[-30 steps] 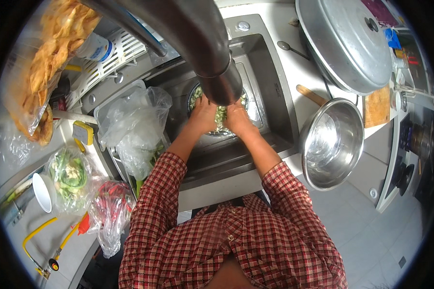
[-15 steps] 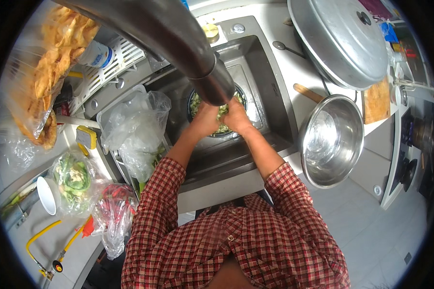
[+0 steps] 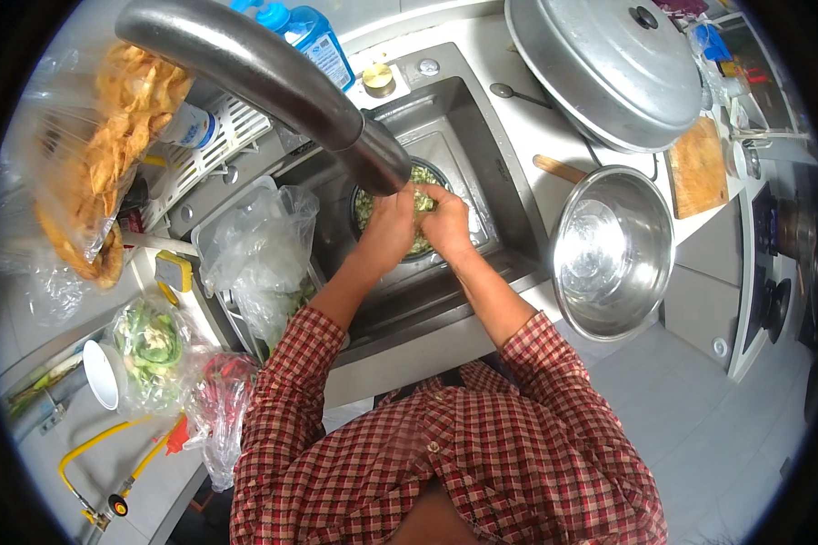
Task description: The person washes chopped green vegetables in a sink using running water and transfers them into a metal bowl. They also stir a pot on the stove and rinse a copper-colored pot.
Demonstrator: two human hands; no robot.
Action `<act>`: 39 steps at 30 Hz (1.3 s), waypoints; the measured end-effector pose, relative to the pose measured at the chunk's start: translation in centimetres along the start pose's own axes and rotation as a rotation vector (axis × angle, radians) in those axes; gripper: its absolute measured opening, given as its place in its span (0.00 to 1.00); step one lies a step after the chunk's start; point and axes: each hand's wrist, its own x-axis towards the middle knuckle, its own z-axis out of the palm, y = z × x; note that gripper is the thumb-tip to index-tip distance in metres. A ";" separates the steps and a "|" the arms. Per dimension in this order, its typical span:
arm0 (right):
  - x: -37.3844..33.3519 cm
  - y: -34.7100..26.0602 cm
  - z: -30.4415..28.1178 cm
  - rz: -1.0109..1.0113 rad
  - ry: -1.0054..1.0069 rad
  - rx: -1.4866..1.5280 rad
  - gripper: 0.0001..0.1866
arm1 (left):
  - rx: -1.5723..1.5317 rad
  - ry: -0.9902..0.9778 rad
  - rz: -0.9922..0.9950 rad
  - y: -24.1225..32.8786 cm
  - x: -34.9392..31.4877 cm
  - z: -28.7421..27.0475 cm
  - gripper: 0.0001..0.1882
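A round bowl with a dark rim (image 3: 354, 216) sits in the grey sink (image 3: 504, 238), full of small pale-green vegetable pieces (image 3: 420, 245). Over it my two hands meet, close together under the tap's spout. The fingers of my left hand (image 3: 388, 227) point into the bowl and are partly covered by the spout. My right hand (image 3: 447, 222) is curled, thumb and fingers pinched together beside the left. Whatever lies between the fingers is too small to make out. The thick dark metal tap (image 3: 264, 77) arches over from the upper left.
Left of the bowl, clear plastic bags (image 3: 259, 241) rest on a rack. Further left are a bagged cauliflower (image 3: 150, 341), bagged red peppers (image 3: 223, 381) and a yellow sponge (image 3: 173, 271). At right stand a steel bowl (image 3: 600, 291), a large lidded pot (image 3: 600, 68) and a cutting board (image 3: 698, 168).
The view has shifted, and the tap hides less of the right hand. My right hand has turned from reaching into the bowl to a curled pinch next to the left.
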 end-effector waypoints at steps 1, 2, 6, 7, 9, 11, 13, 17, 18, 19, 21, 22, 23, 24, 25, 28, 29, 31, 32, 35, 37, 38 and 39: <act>-0.3 -0.5 -0.2 0.017 0.008 0.017 0.22 | 0.015 0.003 0.001 0.2 0.0 -0.2 0.30; -0.5 -1.0 -0.3 0.034 0.017 0.034 0.22 | 0.031 0.006 0.002 0.5 0.0 -0.4 0.29; -0.8 -1.5 -0.5 0.009 0.045 0.097 0.20 | -0.039 0.003 -0.038 1.4 0.4 -1.5 0.27; -0.8 -1.3 -0.3 -0.027 0.065 0.114 0.19 | 0.000 0.020 -0.004 1.6 0.5 -1.7 0.27; -0.7 -1.1 -0.1 -0.082 0.106 0.129 0.18 | 0.076 0.053 0.066 1.8 0.5 -2.1 0.26; -0.9 -1.5 0.0 -0.110 0.112 0.143 0.18 | 0.091 0.048 0.053 1.9 0.3 -2.6 0.26; -0.8 -1.6 0.1 -0.116 0.082 0.118 0.19 | 0.079 0.037 0.016 2.2 0.3 -2.7 0.26; -0.3 -1.1 0.4 -0.089 0.067 0.083 0.20 | 0.089 0.019 -0.009 1.8 0.3 -2.5 0.25; 0.0 -0.2 0.8 -0.107 0.084 0.055 0.20 | 0.102 0.014 -0.009 1.2 0.0 -1.7 0.24; 0.1 0.1 0.9 -0.127 0.109 0.027 0.20 | 0.114 0.009 -0.001 1.1 0.3 -1.5 0.24; 0.3 0.8 0.8 -0.141 0.146 -0.012 0.20 | 0.096 0.006 0.026 1.0 0.5 -1.1 0.24; 0.0 0.1 0.5 -0.134 0.130 0.012 0.20 | 0.089 0.001 0.019 1.4 0.3 -1.4 0.24; -0.2 -0.4 0.0 -0.127 0.116 0.036 0.20 | 0.095 0.021 0.034 1.9 0.4 -1.6 0.24; -0.5 -1.0 -0.6 -0.118 0.103 0.060 0.20 | 0.100 0.040 0.050 2.4 0.8 -1.8 0.24; -1.5 -2.8 -1.7 -0.080 0.105 0.127 0.20 | 0.106 0.064 0.060 3.4 1.1 -2.5 0.25; -4.3 -5.7 -6.3 -0.279 0.210 0.118 0.20 | 0.107 0.180 0.223 9.4 2.5 -4.7 0.25; -5.8 -7.1 -8.5 -0.227 0.191 0.114 0.22 | 0.094 0.189 0.269 11.7 2.8 -5.4 0.26; -8.4 -8.4 -13.0 -0.311 0.229 0.097 0.24 | 0.080 0.226 0.334 15.9 3.2 -4.5 0.26; -9.7 -9.2 -15.0 -0.307 0.220 0.150 0.24 | 0.088 0.259 0.343 17.6 3.2 -3.5 0.27; -12.3 -8.5 -19.9 -0.288 0.369 -0.048 0.24 | -0.170 0.096 0.357 22.2 4.0 -0.4 0.31; -12.2 -6.2 -22.5 -0.240 0.386 -0.264 0.24 | -0.347 -0.097 0.295 23.7 4.6 1.8 0.33; -12.1 -5.4 -23.4 -0.186 0.364 -0.400 0.24 | -0.233 -0.183 0.265 24.2 4.6 1.9 0.34; -12.0 -4.6 -23.8 -0.153 0.320 -0.574 0.24 | -0.120 -0.268 0.235 24.7 4.6 1.9 0.34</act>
